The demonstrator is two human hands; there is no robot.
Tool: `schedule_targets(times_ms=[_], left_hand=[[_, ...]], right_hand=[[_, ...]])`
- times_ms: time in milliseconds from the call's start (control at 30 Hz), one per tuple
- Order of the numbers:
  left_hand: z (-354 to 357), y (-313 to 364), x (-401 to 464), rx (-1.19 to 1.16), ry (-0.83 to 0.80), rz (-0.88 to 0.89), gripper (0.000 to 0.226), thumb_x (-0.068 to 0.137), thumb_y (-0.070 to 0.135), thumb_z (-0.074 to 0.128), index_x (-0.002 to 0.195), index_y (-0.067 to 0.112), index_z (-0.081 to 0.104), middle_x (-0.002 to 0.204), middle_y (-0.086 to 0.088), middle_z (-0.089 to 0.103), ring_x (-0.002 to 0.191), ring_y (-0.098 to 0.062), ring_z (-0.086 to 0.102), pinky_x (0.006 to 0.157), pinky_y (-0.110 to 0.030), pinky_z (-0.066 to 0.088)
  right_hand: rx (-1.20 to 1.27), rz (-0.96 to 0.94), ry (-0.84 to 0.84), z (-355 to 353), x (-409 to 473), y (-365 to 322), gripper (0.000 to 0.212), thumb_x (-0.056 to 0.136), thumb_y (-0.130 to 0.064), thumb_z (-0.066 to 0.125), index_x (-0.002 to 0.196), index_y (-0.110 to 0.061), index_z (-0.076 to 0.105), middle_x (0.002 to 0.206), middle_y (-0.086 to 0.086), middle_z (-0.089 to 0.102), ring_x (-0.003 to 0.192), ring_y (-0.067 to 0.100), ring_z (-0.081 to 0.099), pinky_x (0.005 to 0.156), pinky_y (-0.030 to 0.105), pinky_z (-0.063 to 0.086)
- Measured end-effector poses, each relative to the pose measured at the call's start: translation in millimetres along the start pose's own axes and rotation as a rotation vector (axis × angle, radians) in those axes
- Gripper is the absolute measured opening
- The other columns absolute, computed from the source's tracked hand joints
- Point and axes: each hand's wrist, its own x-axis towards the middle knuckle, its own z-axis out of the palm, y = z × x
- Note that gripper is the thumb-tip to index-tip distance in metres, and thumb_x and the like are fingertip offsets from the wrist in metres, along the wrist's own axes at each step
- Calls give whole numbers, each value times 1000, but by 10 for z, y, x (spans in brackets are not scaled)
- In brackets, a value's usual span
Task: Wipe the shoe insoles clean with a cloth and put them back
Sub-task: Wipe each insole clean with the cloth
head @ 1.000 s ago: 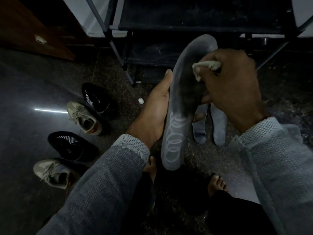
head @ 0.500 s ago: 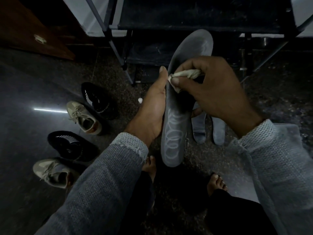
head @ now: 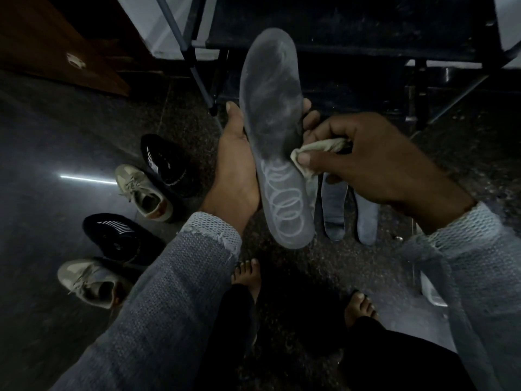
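A long grey insole point(head: 272, 114) with white ring marks near its heel stands upright in front of me. My left hand point(head: 238, 165) grips it from behind, thumb on its left edge and fingertips showing at its right edge. My right hand point(head: 375, 162) pinches a small crumpled pale cloth point(head: 315, 149) against the insole's right side at mid-length. Two more grey insoles point(head: 334, 210) lie side by side on the floor behind the held one, partly hidden by my right hand.
Two black shoes point(head: 166, 162) and two beige sneakers point(head: 143, 193) stand in a row on the dark floor at the left. A dark metal-framed rack point(head: 194, 60) rises straight ahead. A brown wooden panel point(head: 56, 43) sits top left. My bare feet point(head: 248, 275) are below.
My right hand has drawn the cloth down the insole from near the toe to mid-length. The insole has turned to face me more fully, its toe area now uncovered.
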Motion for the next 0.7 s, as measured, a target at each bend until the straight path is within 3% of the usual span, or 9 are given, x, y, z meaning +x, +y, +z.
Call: schedule_targets(times_ms=[67,133,267,333,467,600,700], left_hand=[[-33,-23,39,-120,110,-110,55,98,27,8,152,20,15,156,-5,24,142,-32,24,113,-49,22],[-7,7,-6,-170,159,-137,50,102,26,18,152,19,15,156,-5,24,142,-32,24,113,-50,21],[-40,-139,50,-320,127,-262,52,100,26,14,152,19,14,156,-5,24,142,-31,24,113,-48,22],[-154,-138,41,-236,210,-181,50,103,22,17,152,16,12,158,-7,21,143,-30,22,114,-46,20],[-72,-133,-82,-305,276,-132,50,104,17,16,153,11,8,160,-11,15,146,-31,16,116,-47,14],[33,-72,-254,-93,174,27,50,104,20,20,152,13,12,158,-9,22,144,-29,21,115,-46,18],[52,-86,-233,-3,101,55,51,103,20,19,153,13,11,158,-9,20,145,-30,19,115,-47,16]], right_hand=[[28,48,-54,1,-6,8,17,83,-20,73,92,-6,71,87,1,72,79,12,68,66,28,57],[66,56,-72,9,-7,11,17,82,-19,73,92,-6,71,85,1,72,77,11,69,66,25,58],[137,19,27,60,5,20,13,82,-13,73,88,-2,70,76,0,71,68,5,67,62,14,53],[154,-1,98,77,18,33,13,82,-11,73,87,0,70,76,-1,69,68,5,66,63,16,55],[111,-11,175,105,32,54,13,83,-13,73,88,-2,70,78,-2,69,71,7,67,67,22,57],[-109,-30,240,154,20,52,10,83,-25,74,86,-16,72,78,-11,68,74,0,64,69,15,51],[-165,-52,347,163,22,49,12,83,-30,73,87,-18,73,85,-6,69,80,5,64,76,25,52]])
